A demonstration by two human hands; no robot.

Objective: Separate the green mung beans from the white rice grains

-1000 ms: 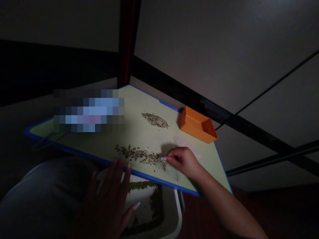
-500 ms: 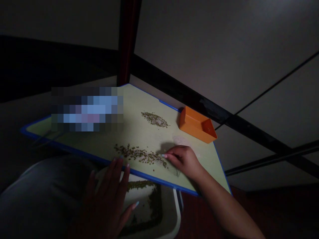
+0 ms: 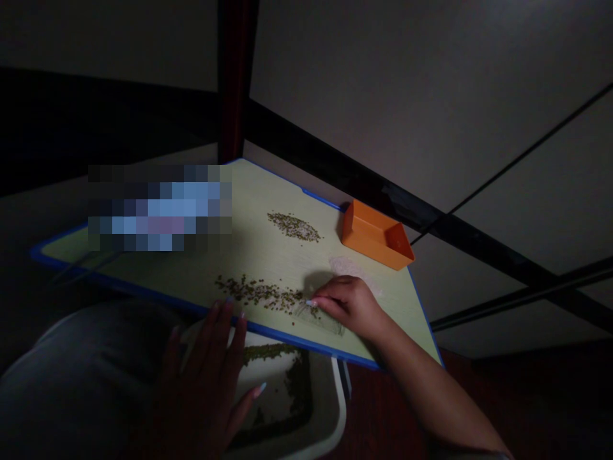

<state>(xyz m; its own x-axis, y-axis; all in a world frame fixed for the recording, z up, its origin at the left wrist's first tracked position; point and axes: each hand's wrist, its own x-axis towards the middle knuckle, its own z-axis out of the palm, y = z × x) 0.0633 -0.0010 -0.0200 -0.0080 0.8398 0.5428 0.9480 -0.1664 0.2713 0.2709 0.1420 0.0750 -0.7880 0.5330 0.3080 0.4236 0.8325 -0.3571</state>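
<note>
My right hand [image 3: 352, 305] pinches the edge of a thin see-through plastic piece [image 3: 323, 321], which lies low over the board at the right end of a row of small greenish beans [image 3: 261, 294]. Pale bits are mixed in with the beans. My left hand [image 3: 205, 364] is open, its fingers stretched out, with the fingertips at the near blue rim of the pale yellow board [image 3: 230, 255]. Under that hand and the rim is a white basin [image 3: 341, 402] with more greenish beans inside. Further back lies a second small pile of beans [image 3: 293, 227].
An orange open box [image 3: 378, 246] stands at the board's far right edge. Pale pinkish grains [image 3: 347, 265] lie spread just behind my right hand. A blurred-out bluish object [image 3: 177, 207] rests at the left. Dark-trimmed pale panels [image 3: 383, 96] rise behind the board.
The see-through piece has swung out from under my right hand toward the beans and shows more of itself. The view has shifted slightly; my left hand keeps its place.
</note>
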